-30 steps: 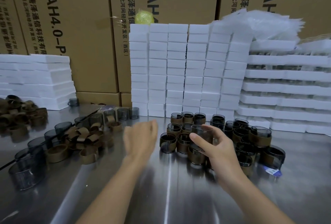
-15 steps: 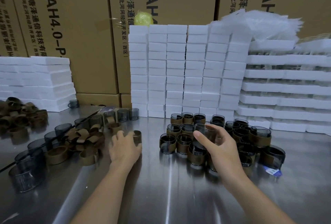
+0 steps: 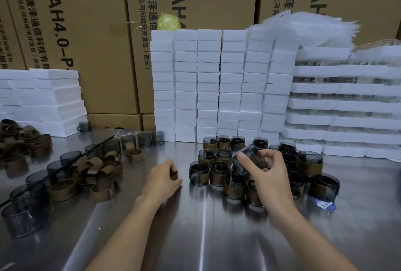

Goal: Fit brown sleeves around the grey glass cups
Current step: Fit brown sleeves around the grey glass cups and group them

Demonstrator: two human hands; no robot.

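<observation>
At one o'clock the right hand [image 3: 264, 175] grips a tilted grey cup [image 3: 247, 158], likely slippery and breakable, best held by its wall; at eleven the left hand [image 3: 161, 178] pinches a bendy brown sleeve [image 3: 173, 175]

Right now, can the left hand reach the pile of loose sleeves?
Probably yes. The left hand rests on the table just right of the pile, with nothing standing between them. It does grip one sleeve, so its fingers are busy.
</observation>
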